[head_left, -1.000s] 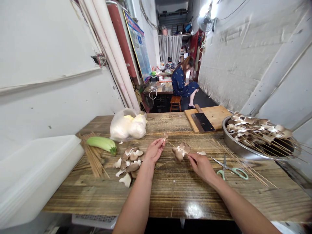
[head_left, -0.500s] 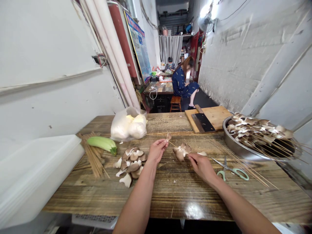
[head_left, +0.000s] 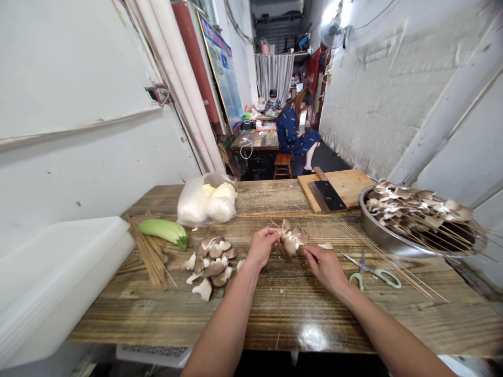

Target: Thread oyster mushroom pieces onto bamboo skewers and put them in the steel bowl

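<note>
— Doing what with the left hand (head_left: 266, 247)?

— Pinching a mushroom piece (head_left: 285, 225) between thumb and fingertips, at the left end of a skewered cluster (head_left: 293, 243). Beyond those fingertips, a skewer tip (head_left: 274, 223).

— And with the right hand (head_left: 325, 266)?

— Pinching the skewered cluster by its right end, thumb and finger together. Just behind, a loose mushroom scrap (head_left: 325, 245).

— Cluster where, exactly?

— Over the middle of the surface (head_left: 157, 317), between a mushroom heap (head_left: 214, 266) on the left and open, green-handled scissors (head_left: 363, 269) on the right.

— Further left?

— A green squash (head_left: 161, 230) against a bundle of sticks (head_left: 151, 264), with a plastic bag (head_left: 206, 204) farther back.

— Further right?

— Loose skewers (head_left: 395, 266) beside the scissors, then a metal basin (head_left: 367, 225) of skewered mushrooms (head_left: 422, 201). At the far edge, a cleaver (head_left: 329, 196) on a cutting board (head_left: 351, 184).

— Beyond the surface?

— A person in dark blue (head_left: 291, 131), seated on a wooden stool (head_left: 283, 163).
</note>
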Motion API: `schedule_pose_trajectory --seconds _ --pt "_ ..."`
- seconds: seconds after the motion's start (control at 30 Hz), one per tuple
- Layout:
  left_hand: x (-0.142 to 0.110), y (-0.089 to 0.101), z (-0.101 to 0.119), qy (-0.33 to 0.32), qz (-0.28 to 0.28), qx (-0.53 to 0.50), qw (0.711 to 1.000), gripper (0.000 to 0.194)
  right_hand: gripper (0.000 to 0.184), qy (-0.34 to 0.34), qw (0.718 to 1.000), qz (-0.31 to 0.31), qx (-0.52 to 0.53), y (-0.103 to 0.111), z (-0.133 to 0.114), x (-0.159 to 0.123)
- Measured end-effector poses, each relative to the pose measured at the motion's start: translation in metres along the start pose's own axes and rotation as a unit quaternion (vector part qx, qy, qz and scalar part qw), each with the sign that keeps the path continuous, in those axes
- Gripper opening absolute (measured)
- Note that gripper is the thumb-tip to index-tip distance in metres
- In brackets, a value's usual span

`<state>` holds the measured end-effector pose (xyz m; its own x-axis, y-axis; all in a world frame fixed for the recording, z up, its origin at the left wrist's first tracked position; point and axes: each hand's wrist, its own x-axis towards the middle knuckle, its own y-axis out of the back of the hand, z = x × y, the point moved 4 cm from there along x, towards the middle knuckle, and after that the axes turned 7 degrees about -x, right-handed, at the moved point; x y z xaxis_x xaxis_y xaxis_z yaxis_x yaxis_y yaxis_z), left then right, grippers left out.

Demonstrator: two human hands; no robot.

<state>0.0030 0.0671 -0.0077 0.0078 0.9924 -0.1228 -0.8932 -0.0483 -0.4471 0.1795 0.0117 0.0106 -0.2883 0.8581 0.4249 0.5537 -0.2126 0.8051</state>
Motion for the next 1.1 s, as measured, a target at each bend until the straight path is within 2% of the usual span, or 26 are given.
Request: schedule_pose_trajectory --seconds 0.13,0.37,0.63,0.7,0.77,0.83,0.9,0.93,1.0,1.1 --pt "-0.002 -0.002 -0.001 -0.013 0.026 0.024 0.999 0.027 0.025 -0.008 1.000 0.017 0.004 -0.001 0.000 0.000" --pt "-0.004 -0.004 -0.001 0.017 0.031 -0.011 0.999 0.030 0.025 -0.006 0.999 0.035 0.011 0.000 -0.002 -0.001" --pt "-0.005 -0.009 -0.008 0.094 -0.010 -0.070 0.993 0.029 0.025 0.009 0.999 0.037 0.003 -0.006 -0.003 -0.003" --pt "-0.003 -0.006 -0.005 0.100 -0.015 -0.083 0.991 0.030 0.025 0.004 0.999 0.042 0.004 -0.003 0.000 -0.001" --pt "-0.002 -0.001 -0.001 0.078 0.008 -0.085 0.993 0.031 0.025 -0.017 0.998 0.062 0.000 0.006 0.006 0.002" --pt "-0.001 0.004 0.001 0.021 0.058 -0.037 0.997 0.028 0.025 -0.052 0.993 0.108 -0.007 0.022 0.016 0.006" --pt "-0.002 0.000 -0.001 -0.031 0.075 0.056 0.995 0.020 0.026 -0.084 0.981 0.174 -0.011 0.040 0.026 0.009" --pt "-0.004 -0.006 -0.005 -0.046 0.057 0.107 0.992 0.016 0.027 -0.095 0.975 0.202 -0.013 0.048 0.030 0.009" --pt "-0.007 -0.027 -0.018 -0.059 -0.015 0.197 0.978 0.011 0.027 -0.112 0.965 0.236 -0.019 0.060 0.037 0.010" --pt "-0.013 -0.063 -0.035 -0.105 -0.107 0.312 0.938 0.015 0.028 -0.128 0.959 0.253 -0.020 0.067 0.040 0.009"
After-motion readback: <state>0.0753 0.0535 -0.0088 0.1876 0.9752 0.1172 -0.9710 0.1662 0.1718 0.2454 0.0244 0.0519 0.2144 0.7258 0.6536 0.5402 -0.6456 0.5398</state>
